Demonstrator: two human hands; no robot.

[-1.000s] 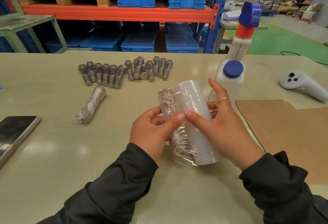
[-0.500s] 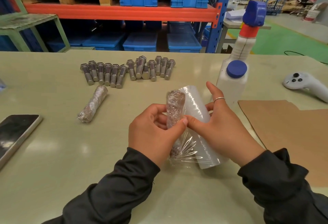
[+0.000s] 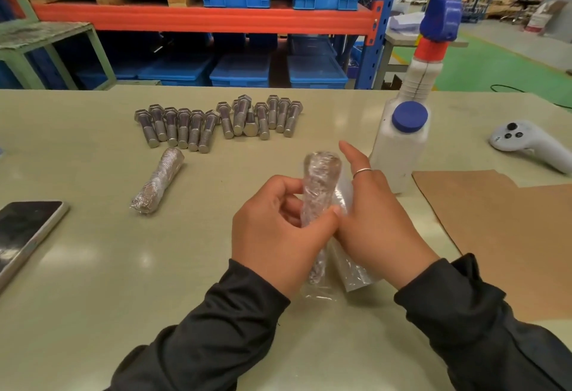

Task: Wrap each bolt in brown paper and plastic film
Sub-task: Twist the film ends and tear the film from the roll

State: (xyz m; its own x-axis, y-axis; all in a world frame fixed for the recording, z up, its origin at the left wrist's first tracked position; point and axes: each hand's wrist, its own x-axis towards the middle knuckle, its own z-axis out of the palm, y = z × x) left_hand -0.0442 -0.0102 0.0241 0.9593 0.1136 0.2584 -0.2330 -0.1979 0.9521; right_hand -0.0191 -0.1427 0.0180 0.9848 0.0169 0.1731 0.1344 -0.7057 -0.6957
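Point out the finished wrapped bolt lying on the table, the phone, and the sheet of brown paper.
wrapped bolt point(image 3: 158, 182), head view, middle of its film-covered shank.
phone point(image 3: 23, 232), head view, dark screen.
brown paper point(image 3: 507, 235), head view, bare middle of the sheet.

Table point(image 3: 93, 266) with bolts point(image 3: 216, 122), phone point(image 3: 24, 232)

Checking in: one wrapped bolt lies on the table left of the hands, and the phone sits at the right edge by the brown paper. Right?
Not quite. The wrapped bolt does lie left of the hands, but the phone is at the table's left edge, not the right. By the brown paper on the right sits a white controller. The head view shows this.
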